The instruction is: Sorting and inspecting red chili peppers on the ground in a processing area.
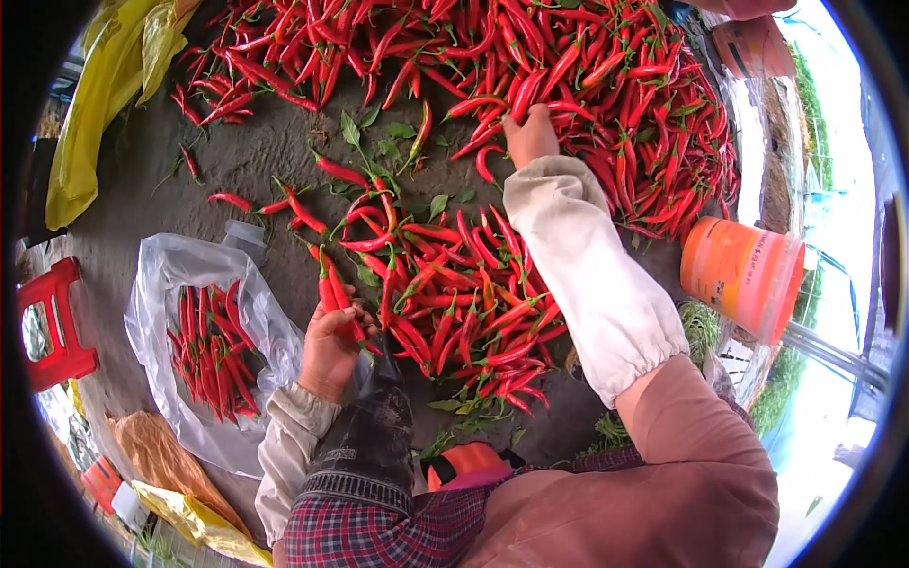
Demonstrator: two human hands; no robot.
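Observation:
My left hand (pixel 332 355) holds a few red chili peppers (pixel 328 292) with green stems, their stem ends pointing away from me. Farther off, my right hand (pixel 532 140) closes around a red chili pepper (pixel 527 94) at the near edge of a large heap of chili peppers (pixel 639 128). A smaller pile of chili peppers (pixel 454 305) lies between my arms. Left of my left hand, a clear plastic bag (pixel 206 248) stands with its mouth spread, and many red chili peppers (pixel 216 362) are bunched inside it. Pale sleeve covers wrap both forearms.
An orange bucket (pixel 738 277) lies tipped at the right. Yellow sacking (pixel 99 106) hangs at the upper left, above a red plastic frame (pixel 58 323). Loose leaves (pixel 351 131) and stray peppers are scattered over the dark ground (pixel 234 163). A brown sack (pixel 160 454) lies lower left.

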